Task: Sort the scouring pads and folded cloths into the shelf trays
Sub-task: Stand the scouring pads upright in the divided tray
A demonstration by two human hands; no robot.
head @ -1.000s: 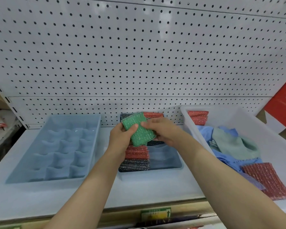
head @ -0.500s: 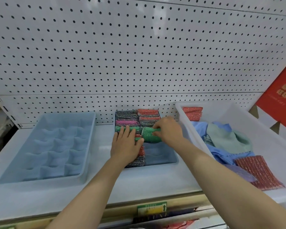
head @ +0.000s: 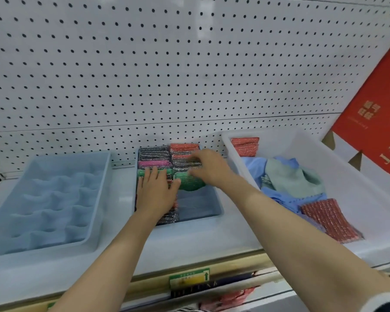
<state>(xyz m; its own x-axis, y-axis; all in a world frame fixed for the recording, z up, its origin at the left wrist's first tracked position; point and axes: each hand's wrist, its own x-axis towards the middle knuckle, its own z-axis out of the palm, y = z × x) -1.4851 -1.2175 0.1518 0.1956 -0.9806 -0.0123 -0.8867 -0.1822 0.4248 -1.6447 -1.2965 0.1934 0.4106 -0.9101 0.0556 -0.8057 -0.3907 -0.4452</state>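
Note:
A blue tray (head: 212, 213) in the middle of the shelf holds two rows of scouring pads standing on edge. My left hand (head: 155, 192) lies flat on the left row, fingers straight. A green scouring pad (head: 190, 183) sits at the front of the right row, leaning over the tray's bare front section. My right hand (head: 209, 167) is just above and behind it, with relaxed fingers touching the grey and red pads (head: 184, 154) at the back. At the right, a white bin (head: 302, 143) holds blue and green cloths (head: 288, 176) and red scouring pads (head: 329, 219).
A light blue tray with many small compartments (head: 47, 199) stands at the left, nothing in it. A red gift box (head: 374, 122) leans against the pegboard at the far right. More red pads (head: 244, 143) stand in the bin's back corner.
The green pad has gone from both hands, held above the tray, down into the tray's right row. My left hand now lies flat on the left row, and my right hand's fingers have reached back over the pads.

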